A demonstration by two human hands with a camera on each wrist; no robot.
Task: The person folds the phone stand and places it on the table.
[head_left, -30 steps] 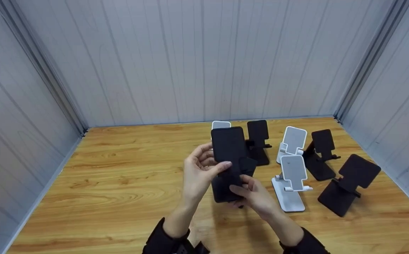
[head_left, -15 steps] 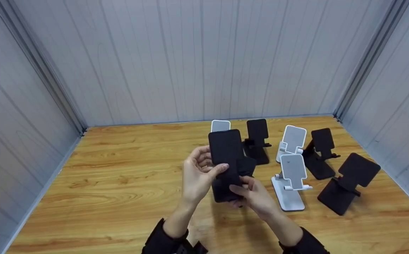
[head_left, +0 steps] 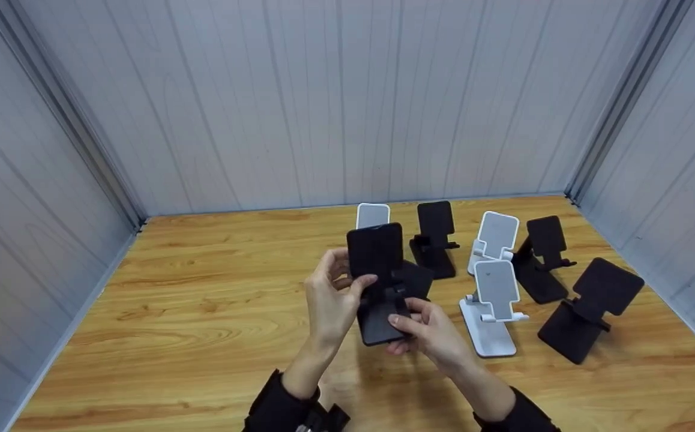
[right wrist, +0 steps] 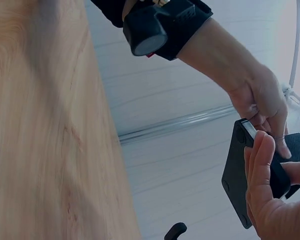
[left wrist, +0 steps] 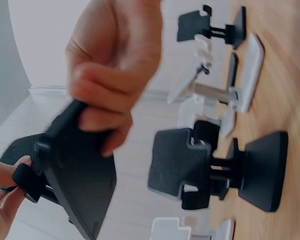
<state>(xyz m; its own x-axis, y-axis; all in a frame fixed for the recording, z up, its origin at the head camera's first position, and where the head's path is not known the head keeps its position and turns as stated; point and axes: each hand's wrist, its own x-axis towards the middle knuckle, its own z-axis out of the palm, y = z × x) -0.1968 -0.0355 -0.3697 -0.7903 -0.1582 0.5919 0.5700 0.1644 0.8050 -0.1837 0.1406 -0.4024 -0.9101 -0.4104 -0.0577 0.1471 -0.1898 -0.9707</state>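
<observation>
A folding black phone stand [head_left: 376,249] is held above the table in both hands. My left hand [head_left: 330,297] grips the left edge of its upper plate, thumb in front and fingers behind. My right hand [head_left: 434,336] pinches the flat base [head_left: 379,327] at its lower right corner, thumb on top. The plate stands tilted up from the base, with the hinge showing between them. In the left wrist view, the fingers of the right hand [left wrist: 112,85] curl round the base edge, while the left hand [left wrist: 2,192] pinches near the plate's lip.
Right behind the held stand is another black stand [head_left: 418,279], partly hidden. A white stand [head_left: 373,215] and a black stand [head_left: 436,222] are at the back. Further right stand white stands [head_left: 496,288] and black stands [head_left: 608,291]. Panelled walls [head_left: 347,102] enclose the wooden table [head_left: 203,312].
The upper plate has tipped and moved slightly down and left with my left hand, so the hinge and more of the base now show. My right hand stays nearly in place.
</observation>
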